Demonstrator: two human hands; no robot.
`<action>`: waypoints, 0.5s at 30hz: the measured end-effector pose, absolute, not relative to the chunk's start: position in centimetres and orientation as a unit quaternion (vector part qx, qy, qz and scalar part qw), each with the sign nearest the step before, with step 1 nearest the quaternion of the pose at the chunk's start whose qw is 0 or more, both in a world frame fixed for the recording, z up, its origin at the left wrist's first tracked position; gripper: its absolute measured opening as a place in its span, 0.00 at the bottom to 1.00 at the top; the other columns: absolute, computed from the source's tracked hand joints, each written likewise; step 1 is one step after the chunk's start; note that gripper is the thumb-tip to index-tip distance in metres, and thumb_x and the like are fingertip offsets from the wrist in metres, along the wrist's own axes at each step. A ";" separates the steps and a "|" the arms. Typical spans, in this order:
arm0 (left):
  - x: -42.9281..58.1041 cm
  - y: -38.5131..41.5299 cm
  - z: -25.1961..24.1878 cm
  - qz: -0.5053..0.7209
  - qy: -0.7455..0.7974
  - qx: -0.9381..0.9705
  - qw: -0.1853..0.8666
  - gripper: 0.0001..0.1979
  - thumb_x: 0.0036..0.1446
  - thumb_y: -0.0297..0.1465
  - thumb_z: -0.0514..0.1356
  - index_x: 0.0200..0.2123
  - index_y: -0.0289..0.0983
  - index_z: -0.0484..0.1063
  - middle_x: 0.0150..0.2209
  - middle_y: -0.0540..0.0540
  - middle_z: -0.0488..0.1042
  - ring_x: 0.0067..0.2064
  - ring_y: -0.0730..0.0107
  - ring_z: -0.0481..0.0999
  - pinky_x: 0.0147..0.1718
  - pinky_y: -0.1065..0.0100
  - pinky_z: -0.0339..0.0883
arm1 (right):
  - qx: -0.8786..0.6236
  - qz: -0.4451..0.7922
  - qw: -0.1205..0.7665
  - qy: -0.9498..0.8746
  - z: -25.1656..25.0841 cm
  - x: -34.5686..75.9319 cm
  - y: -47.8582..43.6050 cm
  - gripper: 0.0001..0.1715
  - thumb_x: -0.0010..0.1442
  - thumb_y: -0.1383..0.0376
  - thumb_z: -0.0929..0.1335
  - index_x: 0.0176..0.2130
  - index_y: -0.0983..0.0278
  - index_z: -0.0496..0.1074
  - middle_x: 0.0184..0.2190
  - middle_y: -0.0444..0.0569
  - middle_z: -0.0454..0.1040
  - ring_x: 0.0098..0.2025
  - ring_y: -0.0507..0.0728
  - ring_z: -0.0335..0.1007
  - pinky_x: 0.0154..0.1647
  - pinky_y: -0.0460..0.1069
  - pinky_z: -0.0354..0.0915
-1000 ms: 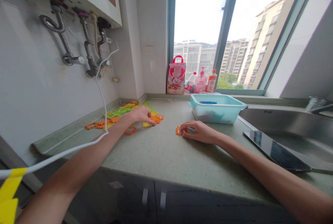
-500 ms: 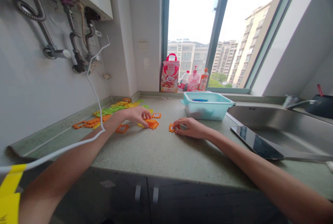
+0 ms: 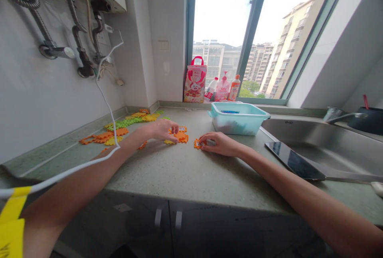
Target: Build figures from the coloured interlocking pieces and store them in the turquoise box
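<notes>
My left hand (image 3: 163,130) hovers low over the counter with thumb and fingers apart. Just beyond its fingertips lies an orange interlocking puzzle piece (image 3: 182,136), near another orange piece bearing a white label (image 3: 182,129). A yellow piece (image 3: 169,141) shows partly under the hand. With its fingertips, my right hand (image 3: 220,144) pinches an orange puzzle piece (image 3: 197,143) with a printed label, resting on the counter. An orange piece (image 3: 143,145) is mostly hidden by my left wrist.
Green (image 3: 128,122), yellow and orange pieces (image 3: 100,137) spread over the counter's left side. A turquoise basin (image 3: 239,120) stands behind my right hand. To the right are a phone (image 3: 293,161) and a steel sink (image 3: 317,142). A white cable (image 3: 109,104) crosses my left forearm.
My left hand has moved slightly right and its fingers have parted from the orange piece, which now lies farther right. My right hand keeps its pinch. The view has shifted a little.
</notes>
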State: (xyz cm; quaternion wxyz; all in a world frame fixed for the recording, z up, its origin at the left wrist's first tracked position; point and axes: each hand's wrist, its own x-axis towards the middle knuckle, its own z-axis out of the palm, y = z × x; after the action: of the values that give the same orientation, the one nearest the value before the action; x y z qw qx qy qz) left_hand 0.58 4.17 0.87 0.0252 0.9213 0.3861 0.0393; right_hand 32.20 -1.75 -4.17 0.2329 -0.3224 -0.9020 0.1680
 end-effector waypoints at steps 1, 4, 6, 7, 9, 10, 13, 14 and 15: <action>0.6 4.1 0.8 0.037 0.377 0.925 0.018 0.19 0.56 0.50 0.67 0.44 0.45 0.82 0.44 0.50 0.82 0.43 0.63 0.79 0.40 0.69 0.63 | -0.321 0.168 0.233 -0.903 -4.2 32.2 -1.8 0.17 0.68 0.54 0.70 0.49 0.60 0.82 0.49 0.50 0.83 0.48 0.60 0.79 0.55 0.53 0.71; 0.7 3.9 0.8 0.030 0.365 0.930 0.002 0.17 0.58 0.49 0.66 0.46 0.48 0.83 0.46 0.51 0.83 0.45 0.63 0.79 0.44 0.69 0.63 | -0.314 0.168 0.230 -0.906 -4.2 32.3 -1.7 0.17 0.68 0.54 0.69 0.50 0.60 0.81 0.49 0.50 0.83 0.48 0.60 0.79 0.55 0.53 0.70; 0.8 3.8 0.8 0.021 0.365 0.931 -0.002 0.18 0.58 0.48 0.66 0.49 0.50 0.83 0.49 0.51 0.82 0.46 0.62 0.79 0.46 0.69 0.64 | -0.313 0.166 0.229 -0.907 -4.3 32.4 -1.6 0.17 0.69 0.55 0.69 0.50 0.60 0.81 0.50 0.50 0.82 0.48 0.60 0.79 0.55 0.52 0.70; 0.8 3.7 0.9 0.014 0.365 0.931 0.000 0.19 0.58 0.48 0.66 0.51 0.51 0.82 0.50 0.51 0.82 0.47 0.61 0.79 0.47 0.69 0.64 | -0.313 0.165 0.229 -0.907 -4.3 32.4 -1.6 0.17 0.69 0.55 0.69 0.50 0.60 0.81 0.50 0.50 0.82 0.48 0.60 0.79 0.55 0.52 0.70; 1.0 3.6 1.0 -0.001 0.365 0.931 0.012 0.22 0.57 0.47 0.66 0.55 0.51 0.81 0.53 0.50 0.81 0.50 0.59 0.79 0.49 0.68 0.64 | -0.310 0.163 0.228 -0.909 -4.4 32.4 -1.5 0.16 0.68 0.55 0.70 0.50 0.60 0.81 0.49 0.50 0.83 0.48 0.59 0.79 0.55 0.52 0.70; 1.0 3.5 1.1 -0.009 0.366 0.931 0.019 0.24 0.57 0.46 0.67 0.57 0.51 0.80 0.54 0.49 0.80 0.51 0.59 0.78 0.50 0.68 0.64 | -0.308 0.161 0.228 -0.910 -4.4 32.4 -1.5 0.16 0.68 0.56 0.70 0.50 0.60 0.81 0.49 0.50 0.83 0.48 0.59 0.79 0.55 0.52 0.70; 0.7 2.9 1.4 -0.028 0.370 0.928 0.035 0.30 0.55 0.44 0.69 0.61 0.50 0.76 0.56 0.47 0.79 0.53 0.57 0.77 0.53 0.68 0.64 | -0.308 0.154 0.224 -0.912 -4.4 32.4 -1.5 0.15 0.68 0.56 0.70 0.49 0.60 0.81 0.49 0.49 0.83 0.48 0.59 0.79 0.55 0.51 0.70; 0.3 2.5 1.5 -0.030 0.372 0.927 0.036 0.30 0.54 0.44 0.69 0.62 0.49 0.76 0.57 0.47 0.78 0.54 0.57 0.77 0.54 0.68 0.64 | -0.309 0.151 0.222 -0.912 -4.4 32.5 -1.5 0.15 0.68 0.56 0.70 0.50 0.60 0.81 0.49 0.49 0.83 0.48 0.59 0.79 0.55 0.51 0.70; -0.2 2.1 1.6 -0.023 0.378 0.925 0.032 0.31 0.54 0.44 0.69 0.61 0.47 0.76 0.58 0.46 0.78 0.56 0.57 0.76 0.56 0.68 0.63 | -0.309 0.150 0.220 -0.913 -4.3 32.5 -1.5 0.15 0.68 0.56 0.70 0.50 0.59 0.81 0.49 0.49 0.83 0.48 0.59 0.79 0.55 0.51 0.70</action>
State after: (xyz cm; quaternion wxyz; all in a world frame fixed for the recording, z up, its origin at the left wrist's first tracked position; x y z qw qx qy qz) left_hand -0.21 2.11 1.58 0.0324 0.9251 0.3776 -0.0235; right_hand 32.49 -1.50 -4.35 0.2195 -0.3094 -0.9130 0.1499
